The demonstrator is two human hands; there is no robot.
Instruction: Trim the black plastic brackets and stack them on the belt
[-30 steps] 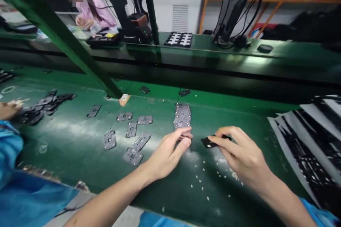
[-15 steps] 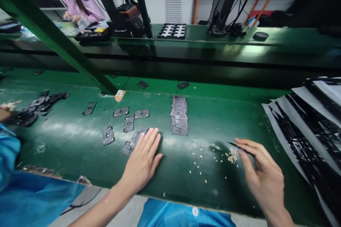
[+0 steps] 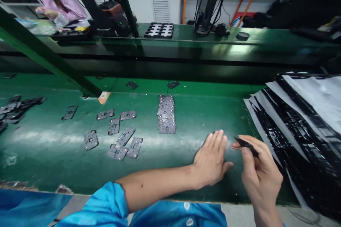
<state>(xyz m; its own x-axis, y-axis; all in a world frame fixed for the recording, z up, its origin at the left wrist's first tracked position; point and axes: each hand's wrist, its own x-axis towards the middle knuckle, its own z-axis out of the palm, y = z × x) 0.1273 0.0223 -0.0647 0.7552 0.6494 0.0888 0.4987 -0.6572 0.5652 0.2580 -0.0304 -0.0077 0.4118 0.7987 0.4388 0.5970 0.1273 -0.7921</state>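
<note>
My left hand [image 3: 211, 159] lies palm down on the green bench, fingers stretched out and thumb apart. Close on its right, my right hand [image 3: 262, 170] is closed around dark tweezers [image 3: 247, 145], which point up and left. Whatever lies under my left palm is hidden. A neat overlapping row of flat grey plates [image 3: 166, 115] sits beyond my left hand, to its left. More loose plates lie scattered farther left, among them one tilted plate [image 3: 126, 136] and another plate [image 3: 91, 140].
Layered sheets of black parts with white backing [image 3: 287, 124] cover the right side. A green post [image 3: 53, 58] slants across the left, near a dark heap of plates [image 3: 16, 110]. Behind a raised ledge stand a slotted tray [image 3: 159, 30] and a person in pink [image 3: 66, 1].
My left hand has moved right from the loose plates to beside my right hand. The small pale pieces scattered there are out of sight. The view has shifted right.
</note>
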